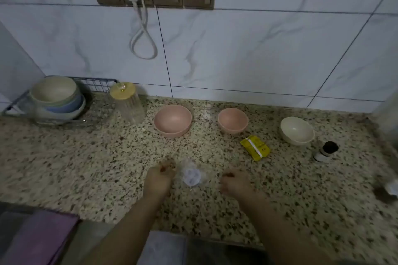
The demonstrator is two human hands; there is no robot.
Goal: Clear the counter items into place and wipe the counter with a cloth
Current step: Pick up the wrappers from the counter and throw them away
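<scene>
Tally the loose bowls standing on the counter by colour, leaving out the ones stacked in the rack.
Pink bowls: 2, a larger one and a smaller one to its right.
Cream bowl: 1, furthest right.
Total: 3 loose bowls, all upright and apart from each other.

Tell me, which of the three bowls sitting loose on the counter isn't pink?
The cream-white bowl, farthest right, just behind the small dark-capped bottle. The other two, the wider pink bowl and the smaller pink bowl, are both pink.

The desk (86, 168) is speckled beige-and-brown granite. On it, two pink bowls (173, 120) (232, 120), a cream bowl (297, 130), and a yellow packet (255, 147).
</scene>
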